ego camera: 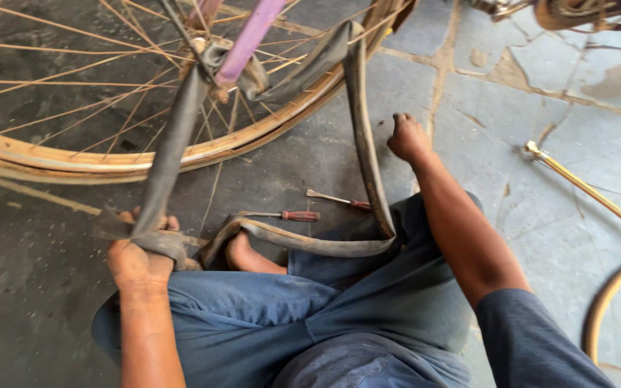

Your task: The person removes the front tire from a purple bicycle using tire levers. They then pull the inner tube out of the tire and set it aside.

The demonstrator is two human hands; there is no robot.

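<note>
The left hand has its fingers wrapped tight around a limp grey rubber inner tube, which loops up to the rusty spoked bicycle wheel and back down across the person's lap. The right hand is clenched in a fist, seemingly empty, just beside the tube's other run. Two red-handled screwdrivers lie on the stone floor between the hands.
</note>
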